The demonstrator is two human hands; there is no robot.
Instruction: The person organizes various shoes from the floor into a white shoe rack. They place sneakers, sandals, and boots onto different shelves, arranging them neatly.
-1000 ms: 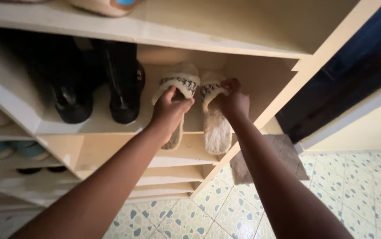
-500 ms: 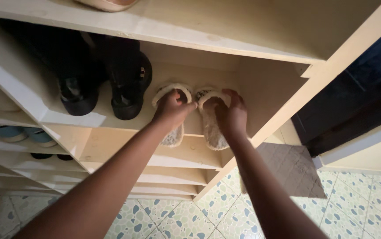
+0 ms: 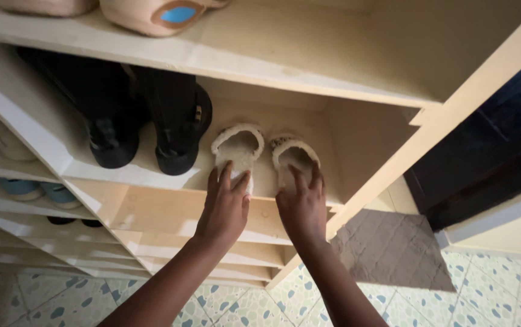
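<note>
Left hand lies flat, fingers spread, on the heel end of the left fuzzy cream slipper; right hand likewise rests open-fingered on the right fuzzy cream slipper, neither hand pinching anything. Both slippers sit side by side at the front edge of the shelf, toward its right end, toes pointing inward. A pair of black boots stands just left of them on the same shelf; a grey mat lies on the tiled floor below right.

Both hands have slid back off the toe ends: left hand and right hand now press the heels of the fluffy slippers, pushed deeper onto the shelf.
</note>
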